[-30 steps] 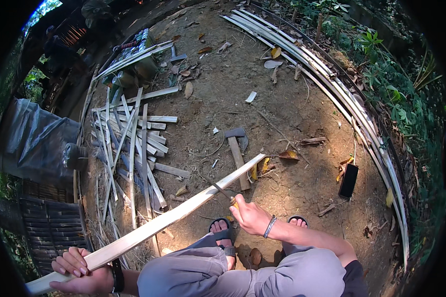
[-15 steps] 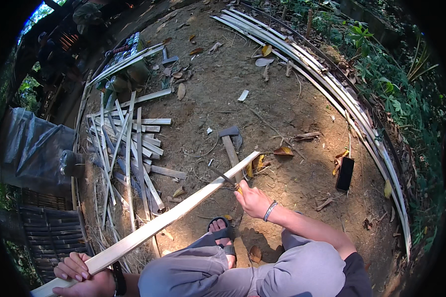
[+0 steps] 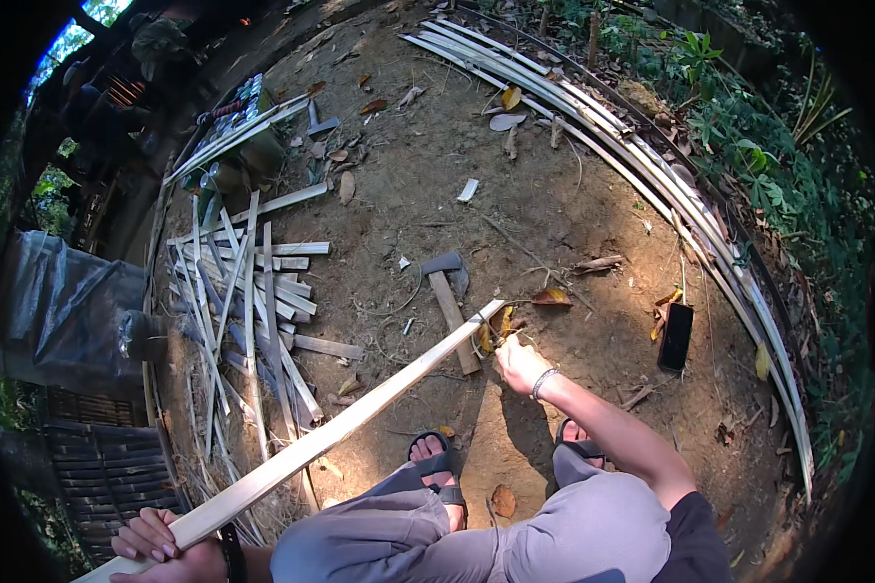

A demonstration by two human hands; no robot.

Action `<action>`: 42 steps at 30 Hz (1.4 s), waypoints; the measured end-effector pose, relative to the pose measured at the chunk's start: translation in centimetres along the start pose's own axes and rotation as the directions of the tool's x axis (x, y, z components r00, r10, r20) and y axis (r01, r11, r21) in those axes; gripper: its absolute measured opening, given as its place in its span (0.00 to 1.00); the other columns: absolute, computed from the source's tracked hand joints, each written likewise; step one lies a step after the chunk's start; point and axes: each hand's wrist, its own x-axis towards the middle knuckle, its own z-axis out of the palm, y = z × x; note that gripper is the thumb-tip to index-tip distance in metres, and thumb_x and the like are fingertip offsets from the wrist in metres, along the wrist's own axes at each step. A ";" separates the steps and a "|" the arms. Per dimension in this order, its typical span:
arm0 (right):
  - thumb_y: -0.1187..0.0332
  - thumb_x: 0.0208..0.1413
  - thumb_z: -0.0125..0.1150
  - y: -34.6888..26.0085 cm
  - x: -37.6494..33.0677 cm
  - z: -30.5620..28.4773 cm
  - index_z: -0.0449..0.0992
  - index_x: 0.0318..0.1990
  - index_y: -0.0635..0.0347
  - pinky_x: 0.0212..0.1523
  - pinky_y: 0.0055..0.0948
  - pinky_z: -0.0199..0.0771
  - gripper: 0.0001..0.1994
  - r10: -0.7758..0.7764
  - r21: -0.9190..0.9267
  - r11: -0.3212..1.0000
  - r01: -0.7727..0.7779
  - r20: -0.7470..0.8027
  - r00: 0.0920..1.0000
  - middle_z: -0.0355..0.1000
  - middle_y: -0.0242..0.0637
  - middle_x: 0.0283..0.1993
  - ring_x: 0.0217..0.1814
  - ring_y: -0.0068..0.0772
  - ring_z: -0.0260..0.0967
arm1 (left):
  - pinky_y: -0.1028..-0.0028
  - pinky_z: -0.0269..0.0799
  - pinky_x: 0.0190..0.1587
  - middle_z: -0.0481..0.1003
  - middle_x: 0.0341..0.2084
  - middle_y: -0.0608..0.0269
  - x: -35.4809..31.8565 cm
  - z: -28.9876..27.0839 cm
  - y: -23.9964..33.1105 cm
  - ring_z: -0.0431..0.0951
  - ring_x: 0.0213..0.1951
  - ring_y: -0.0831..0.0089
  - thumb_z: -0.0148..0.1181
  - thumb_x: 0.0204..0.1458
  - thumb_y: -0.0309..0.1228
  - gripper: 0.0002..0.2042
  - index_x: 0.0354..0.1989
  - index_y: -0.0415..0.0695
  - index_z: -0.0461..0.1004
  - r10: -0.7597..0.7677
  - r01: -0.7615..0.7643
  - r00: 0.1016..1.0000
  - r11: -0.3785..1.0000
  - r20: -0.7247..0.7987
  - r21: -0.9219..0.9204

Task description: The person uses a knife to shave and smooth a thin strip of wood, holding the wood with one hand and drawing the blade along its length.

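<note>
A long pale strip of split bamboo or wood slants across from the lower left to the middle. My left hand is wrapped round its near end. Just right of the strip's far tip, my right hand is closed on a knife; its thin dark blade is hard to make out against the soil and leaves. Beyond the strip a hatchet with a wooden handle lies on the ground, the handle's end close to my right hand.
Cut strips lie in a heap on the left. Long pale strips curve along the right edge beside green plants. A black phone rests on the soil at right. A hammer lies farther off, near a covered grey bundle.
My right hand has slid right with the knife, from over the strip to beyond its far tip. The left hand keeps its grip, and the strip has shifted only slightly.
</note>
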 end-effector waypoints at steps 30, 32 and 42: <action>0.57 0.63 0.46 -14.7 -4.6 -4.8 0.57 0.42 0.63 0.28 0.60 0.67 0.16 -0.206 0.270 0.946 0.181 0.065 0.976 0.69 0.62 0.22 0.29 0.69 0.68 | 0.79 0.57 0.18 0.60 0.17 0.66 -0.1 2.0 0.4 0.59 0.12 0.79 0.37 0.60 0.59 0.28 0.46 0.42 0.60 0.057 0.073 0.966 0.878 0.254 -0.474; 0.54 0.63 0.45 -11.6 -4.7 -4.2 0.58 0.41 0.65 0.35 0.60 0.67 0.19 -0.032 0.168 0.986 0.012 0.115 0.993 0.69 0.65 0.26 0.35 0.71 0.68 | 0.78 0.59 0.23 0.60 0.19 0.67 0.1 1.8 0.4 0.60 0.18 0.79 0.34 0.59 0.62 0.35 0.57 0.40 0.61 0.008 0.075 0.975 0.928 0.222 -0.365; 0.53 0.63 0.46 -11.7 -5.1 -15.0 0.62 0.37 0.65 0.33 0.51 0.68 0.19 -0.029 0.204 0.978 0.048 -0.096 0.995 0.71 0.58 0.26 0.34 0.63 0.72 | 0.79 0.53 0.20 0.55 0.14 0.70 3.4 5.1 -1.4 0.57 0.15 0.80 0.34 0.59 0.62 0.28 0.31 0.45 0.62 -0.201 0.249 0.968 0.815 0.147 -0.523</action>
